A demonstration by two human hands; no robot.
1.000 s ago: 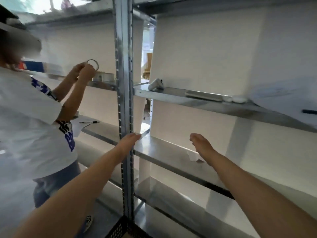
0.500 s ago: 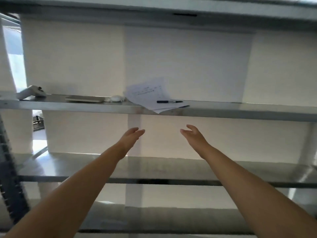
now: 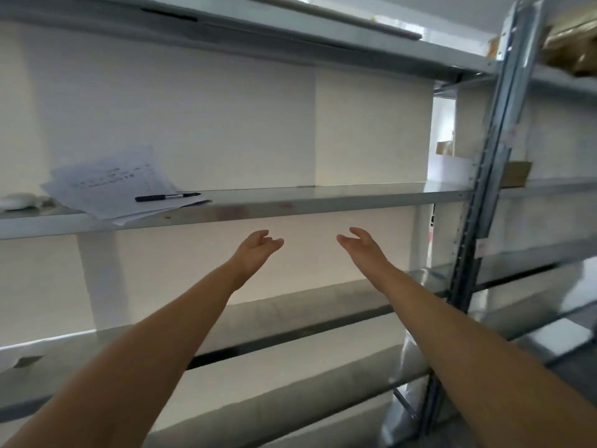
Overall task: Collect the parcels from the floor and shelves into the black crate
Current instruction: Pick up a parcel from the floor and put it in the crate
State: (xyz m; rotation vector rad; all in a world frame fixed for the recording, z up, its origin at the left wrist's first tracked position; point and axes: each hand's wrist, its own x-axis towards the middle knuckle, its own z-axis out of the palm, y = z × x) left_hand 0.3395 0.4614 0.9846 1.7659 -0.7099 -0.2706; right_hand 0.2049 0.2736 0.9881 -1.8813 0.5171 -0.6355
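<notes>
Both my arms reach forward in front of a metal shelf rack. My left hand (image 3: 256, 248) and my right hand (image 3: 363, 245) hover side by side just below the middle shelf (image 3: 323, 202), fingers relaxed, palms facing each other, holding nothing. A brown parcel (image 3: 517, 173) sits on the neighbouring rack's shelf at the right. Another brownish wrapped parcel (image 3: 571, 43) lies on the top shelf at the far right, blurred. The black crate is out of view.
A stack of papers (image 3: 109, 185) with a dark pen (image 3: 166, 197) and a white object (image 3: 17, 200) lie on the middle shelf's left end. A steel upright post (image 3: 484, 195) separates the two racks. Lower shelves (image 3: 290, 318) run beneath my arms.
The view has swung right along the rack: the papers and pen shifted left, the right post and parcels came into view. Both hands stay raised, holding nothing.
</notes>
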